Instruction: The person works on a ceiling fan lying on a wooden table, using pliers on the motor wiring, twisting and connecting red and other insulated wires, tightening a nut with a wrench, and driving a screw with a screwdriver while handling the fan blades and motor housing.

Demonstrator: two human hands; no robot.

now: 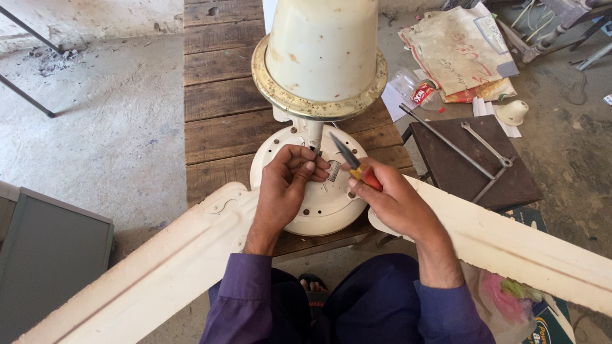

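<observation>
Left hand (pixel 285 181) pinches fan motor (pixel 319 191) stem at wooden bench's (pixel 217 108) near edge, steadying it; right hand (pixel 389 197) fist-grips red-handled pliers (pixel 354 164), tips aimed at stem.

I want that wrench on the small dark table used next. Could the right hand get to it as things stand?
Probably not at once: the right hand holds pliers, though the wrench lies uncovered on the dark table.

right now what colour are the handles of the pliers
Red and yellow, on the pliers in the right hand; the head view shows it.
</observation>
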